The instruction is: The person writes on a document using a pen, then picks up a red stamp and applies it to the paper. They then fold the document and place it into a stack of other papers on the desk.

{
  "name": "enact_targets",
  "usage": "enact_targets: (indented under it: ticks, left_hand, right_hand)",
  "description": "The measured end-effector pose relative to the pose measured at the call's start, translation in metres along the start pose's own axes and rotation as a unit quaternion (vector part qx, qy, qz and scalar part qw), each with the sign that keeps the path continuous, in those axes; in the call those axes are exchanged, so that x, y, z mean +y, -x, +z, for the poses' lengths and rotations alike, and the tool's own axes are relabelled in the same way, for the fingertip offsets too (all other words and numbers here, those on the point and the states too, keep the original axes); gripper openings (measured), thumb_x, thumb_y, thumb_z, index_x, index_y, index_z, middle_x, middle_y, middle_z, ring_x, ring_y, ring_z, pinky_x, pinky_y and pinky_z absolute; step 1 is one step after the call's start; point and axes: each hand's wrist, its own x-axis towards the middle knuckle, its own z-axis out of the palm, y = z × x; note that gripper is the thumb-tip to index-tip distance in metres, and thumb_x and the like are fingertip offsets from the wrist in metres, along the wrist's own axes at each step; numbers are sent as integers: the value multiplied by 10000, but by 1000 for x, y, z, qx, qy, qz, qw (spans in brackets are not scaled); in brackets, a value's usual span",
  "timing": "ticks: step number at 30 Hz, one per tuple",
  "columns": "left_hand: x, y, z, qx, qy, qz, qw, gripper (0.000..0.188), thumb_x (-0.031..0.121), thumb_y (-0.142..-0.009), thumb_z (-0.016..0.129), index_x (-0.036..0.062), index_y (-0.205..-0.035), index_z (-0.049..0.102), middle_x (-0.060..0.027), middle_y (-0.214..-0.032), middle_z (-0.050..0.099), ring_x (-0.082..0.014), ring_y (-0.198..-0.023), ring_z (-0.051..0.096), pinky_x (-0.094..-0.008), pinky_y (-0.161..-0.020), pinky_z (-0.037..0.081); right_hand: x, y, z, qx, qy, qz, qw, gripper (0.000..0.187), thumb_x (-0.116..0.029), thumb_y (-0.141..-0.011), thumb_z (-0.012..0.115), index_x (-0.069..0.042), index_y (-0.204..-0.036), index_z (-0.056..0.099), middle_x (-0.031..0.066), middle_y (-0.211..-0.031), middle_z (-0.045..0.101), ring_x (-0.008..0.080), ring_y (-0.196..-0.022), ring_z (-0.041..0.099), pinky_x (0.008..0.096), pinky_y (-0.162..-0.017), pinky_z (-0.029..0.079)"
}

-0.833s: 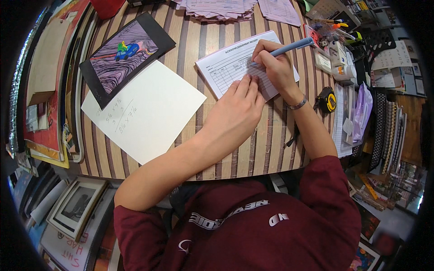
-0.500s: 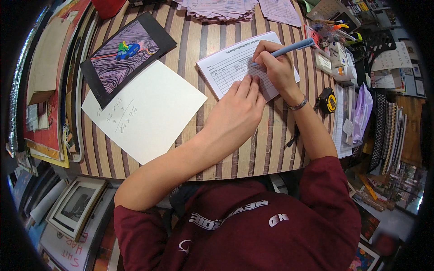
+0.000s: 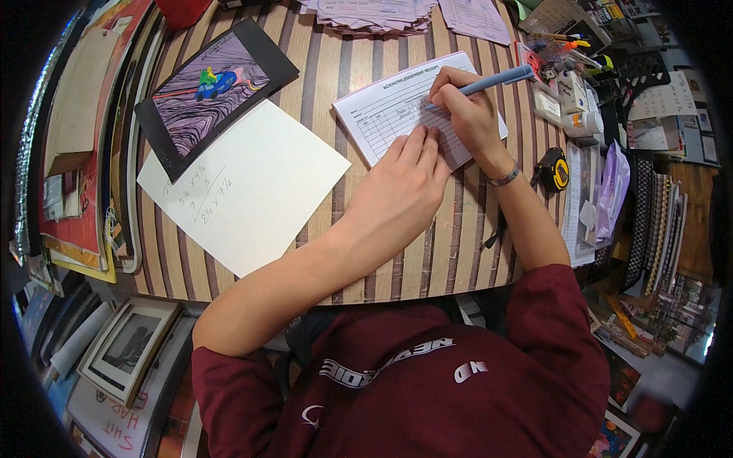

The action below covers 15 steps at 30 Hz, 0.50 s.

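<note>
A receipt pad (image 3: 374,114) with a printed form and some handwriting lies tilted on the striped table. My right hand (image 3: 469,114) grips a blue pen (image 3: 500,79), its tip down at the written lines. Flat across the pad's lower edge rests my left hand (image 3: 405,179), fingers stretched out and steadying nothing but the paper under them. To the left lies a cream sheet (image 3: 282,168) with pencilled figures. A black-bordered picture (image 3: 217,95) of a blue toy car on purple swirls overlaps that sheet's upper corner.
Stacked pink papers (image 3: 374,15) sit at the far edge. On the right are a black and yellow tape measure (image 3: 553,169), a white bottle (image 3: 584,122), pens and a purple plastic packet (image 3: 611,191). Frames and boards (image 3: 84,137) crowd the left side.
My right hand and the pen have shifted very slightly to the right over the pad. My left hand stays in place.
</note>
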Motion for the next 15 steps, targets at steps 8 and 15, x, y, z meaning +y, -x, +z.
enact_targets:
  ticks: [8,15]
  left_hand:
    - [0,0,0,-7,1,-1,1000,356,74,-818,536,-112,-1118,574,-271,-1234,574,-364,-1220,524,-401,-1042,423]
    - [0,1,2,1,-8,1,1000,365,80,-819,534,-114,-1125,574,-266,-1228,578,-359,-1221,523,-397,-1041,425]
  right_hand:
    - [-1,1,-1,-7,9,-2,1000,137,-36,-799,482,25,-694,545,13,-679,543,52,-647,417,212,-583,333]
    - [3,-1,0,7,5,-14,1000,136,-33,-798,486,28,-689,538,8,-668,527,52,-630,402,216,-573,324]
